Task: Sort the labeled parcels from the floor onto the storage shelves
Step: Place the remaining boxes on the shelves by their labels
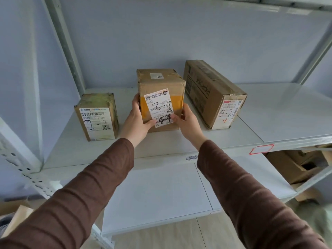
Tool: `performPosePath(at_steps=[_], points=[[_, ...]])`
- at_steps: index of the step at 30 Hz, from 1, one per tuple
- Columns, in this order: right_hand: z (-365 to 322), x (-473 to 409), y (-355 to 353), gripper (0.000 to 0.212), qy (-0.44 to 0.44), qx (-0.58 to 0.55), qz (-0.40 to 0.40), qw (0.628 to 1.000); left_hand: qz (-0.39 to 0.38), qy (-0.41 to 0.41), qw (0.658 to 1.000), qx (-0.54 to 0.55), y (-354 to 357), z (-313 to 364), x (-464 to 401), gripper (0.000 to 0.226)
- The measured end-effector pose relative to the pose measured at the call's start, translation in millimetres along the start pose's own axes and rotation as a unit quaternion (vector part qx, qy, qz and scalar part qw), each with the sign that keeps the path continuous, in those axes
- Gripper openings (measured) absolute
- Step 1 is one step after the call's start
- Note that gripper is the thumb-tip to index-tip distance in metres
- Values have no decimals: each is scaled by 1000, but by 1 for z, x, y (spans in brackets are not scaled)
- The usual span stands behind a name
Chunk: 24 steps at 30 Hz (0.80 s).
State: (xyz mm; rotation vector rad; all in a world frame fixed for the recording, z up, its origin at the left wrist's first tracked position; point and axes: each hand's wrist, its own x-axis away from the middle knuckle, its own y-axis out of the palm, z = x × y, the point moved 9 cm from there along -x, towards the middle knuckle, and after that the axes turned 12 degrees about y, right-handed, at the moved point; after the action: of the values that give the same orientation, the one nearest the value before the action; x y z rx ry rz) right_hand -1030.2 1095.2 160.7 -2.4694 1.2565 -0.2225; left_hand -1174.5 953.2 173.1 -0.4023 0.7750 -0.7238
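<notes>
Head view of a parcel being set on a storage shelf. The middle parcel (160,97), a taped brown box whose front label is hand-marked "2-2", stands on the shelf (269,112) between two others. The left hand (138,119) grips its lower left edge, thumb on the front face and fingers round the side; the right hand (186,121) grips the lower right corner, thumb on the label. Both grips are closed on this one box. To finish the step well, it seems best to square the box with its label facing outward, seat its base flat, then release both hands together. To its left, apart from it, stands a small parcel (97,116), also marked "2-2"; to its right, set at an angle, lies a long carton (215,94) with the same mark. The gap on the right is narrow, so the right hand's fingers may brush the long carton on withdrawal. A red-bordered tag (261,149) sits on the shelf's front lip, and more cartons (294,164) rest on the lower shelf (161,191).
</notes>
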Motion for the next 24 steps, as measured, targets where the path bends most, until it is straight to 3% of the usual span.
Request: performPosePath(at_steps=[5, 8, 12, 18, 21, 24], points=[[-6, 0, 2, 56, -7, 30, 7, 1000, -8, -6, 1000, 11, 2, 0, -2, 103], [-14, 17, -7, 81, -29, 47, 79, 995, 9, 3, 1000, -1, -8, 9, 12, 107], [-50, 69, -5, 68, -170, 55, 183, 967, 55, 80, 995, -11, -41, 39, 47, 104], [-85, 110, 60, 60, -272, 51, 126, 953, 126, 135, 981, -57, -104, 42, 84, 92], [-89, 108, 95, 67, -250, 49, 67, 965, 162, 126, 977, -62, -131, 20, 92, 92], [-85, 97, 128, 76, -199, 56, 1, 978, 166, 67, 983, -44, -146, -16, 95, 96]])
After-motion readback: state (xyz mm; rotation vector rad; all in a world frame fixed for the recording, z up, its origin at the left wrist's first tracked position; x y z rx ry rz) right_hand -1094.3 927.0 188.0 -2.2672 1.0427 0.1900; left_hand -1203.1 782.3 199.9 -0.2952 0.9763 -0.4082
